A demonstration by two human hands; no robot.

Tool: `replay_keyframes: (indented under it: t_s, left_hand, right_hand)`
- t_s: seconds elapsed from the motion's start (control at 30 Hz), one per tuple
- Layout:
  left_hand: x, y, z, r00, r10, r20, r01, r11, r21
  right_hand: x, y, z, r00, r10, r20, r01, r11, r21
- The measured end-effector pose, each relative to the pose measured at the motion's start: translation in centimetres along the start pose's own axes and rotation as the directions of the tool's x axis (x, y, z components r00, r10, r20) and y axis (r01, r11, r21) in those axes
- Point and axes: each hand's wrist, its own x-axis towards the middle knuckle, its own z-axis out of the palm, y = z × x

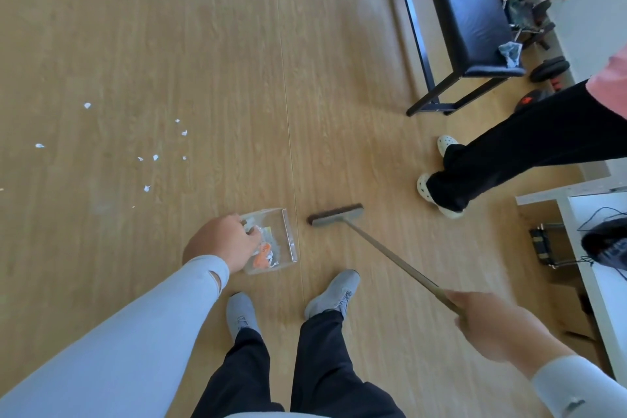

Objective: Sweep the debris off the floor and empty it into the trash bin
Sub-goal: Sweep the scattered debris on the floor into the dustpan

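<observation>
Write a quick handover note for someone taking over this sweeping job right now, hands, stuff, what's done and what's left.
Left hand grips the clear dustpan, which already holds some debris.
Right hand grips the broom handle; the broom head is just right of the pan.
Left: white paper scraps lie scattered on the floor to the far left.
No trash bin in view; the pan is not emptied.

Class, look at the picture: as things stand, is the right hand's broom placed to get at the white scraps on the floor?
Probably not yet. The right hand holds the broom with its head right of the dustpan, while the white scraps lie far left. The dustpan and left hand sit between; bare floor lies beyond.
</observation>
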Motion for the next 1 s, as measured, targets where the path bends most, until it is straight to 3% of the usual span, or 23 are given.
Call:
replay_keyframes:
  t_s: [0.07,0.13,0.2,0.23,0.33,0.47,0.67,0.8,1.0]
  left_hand:
    - [-0.1,0.1,-0.1,1.000,0.000,-0.003,0.000,1.000,0.002]
    - [-0.1,0.2,-0.1,1.000,-0.002,-0.002,0.002,1.000,0.000]
    - [-0.1,0.3,-0.1,1.000,-0.004,0.004,0.004,1.000,-0.003]
    - [-0.1,0.2,-0.1,1.000,-0.005,0.007,0.005,1.000,-0.006]
    - [-0.1,0.2,-0.1,1.000,-0.005,-0.001,0.005,1.000,-0.007]
    - [-0.2,0.3,-0.1,1.000,-0.005,-0.001,0.005,1.000,-0.009]
    - [0.0,0.5,-0.1,1.000,-0.009,-0.006,0.009,1.000,0.004]
    - [0.1,0.5,0.1,1.000,-0.023,-0.015,0.023,1.000,0.010]
    - [0.2,0.6,0.0,0.999,-0.031,-0.024,0.031,0.999,0.008]
  right_hand:
    - [0.0,0.3,0.0,1.000,0.000,0.016,0.000,1.000,0.003]
    - [0.3,1.1,-0.5,0.986,0.014,0.164,-0.052,0.972,0.231]
    - [0.2,1.8,-1.5,0.945,0.040,0.325,-0.196,0.864,0.464]
    - [-0.1,2.1,-1.7,0.937,0.033,0.349,-0.211,0.848,0.486]
    - [-0.8,2.4,-1.2,0.956,0.063,0.287,-0.156,0.936,0.316]
    - [-0.5,2.7,-1.5,0.957,0.064,0.284,-0.200,0.854,0.481]
    - [1.3,0.2,0.0,0.984,0.081,0.161,-0.146,0.880,0.451]
    - [4.8,-4.2,2.9,0.980,0.113,0.161,-0.175,0.875,0.452]
    - [1.5,-8.9,5.6,0.947,-0.132,0.294,0.021,0.936,0.351]
